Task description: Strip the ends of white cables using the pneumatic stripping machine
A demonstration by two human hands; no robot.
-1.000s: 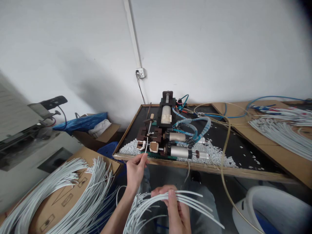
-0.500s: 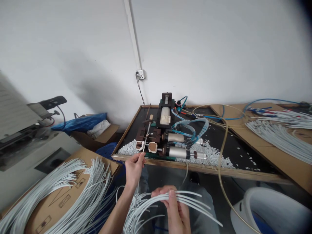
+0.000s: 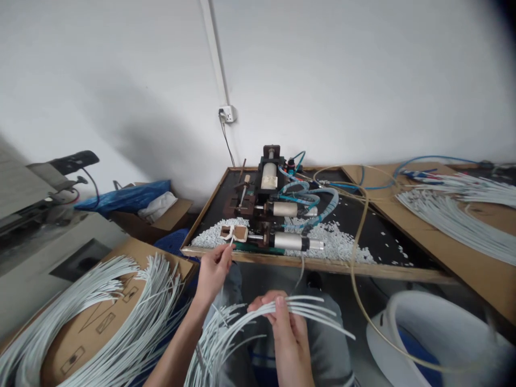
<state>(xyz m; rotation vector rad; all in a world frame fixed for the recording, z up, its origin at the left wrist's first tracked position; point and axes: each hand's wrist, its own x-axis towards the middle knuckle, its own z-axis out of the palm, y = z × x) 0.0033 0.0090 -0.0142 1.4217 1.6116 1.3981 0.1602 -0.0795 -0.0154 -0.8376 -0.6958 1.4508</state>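
My left hand (image 3: pixel 212 271) pinches one thin white cable (image 3: pixel 229 245) and holds its tip at the front jaws of a small pneumatic stripping machine (image 3: pixel 266 215) on a dark tray-like table (image 3: pixel 387 236). My right hand (image 3: pixel 284 328) grips a fanned bundle of white cables (image 3: pixel 258 317) over my lap, their ends pointing right. White stripped bits (image 3: pixel 342 244) lie scattered around the machine.
A pile of white cables (image 3: pixel 121 312) lies on a cardboard box at my left. More cables (image 3: pixel 455 215) rest on cardboard at the right. A white bucket (image 3: pixel 439 338) stands at lower right. A yellowish hose (image 3: pixel 355 269) loops off the table edge. Blue air tubes run behind the machine.
The view has shifted down and left. The machine's front jaws have closed together on the cable tip. My left hand stays at the jaws; my right hand keeps the bundle.
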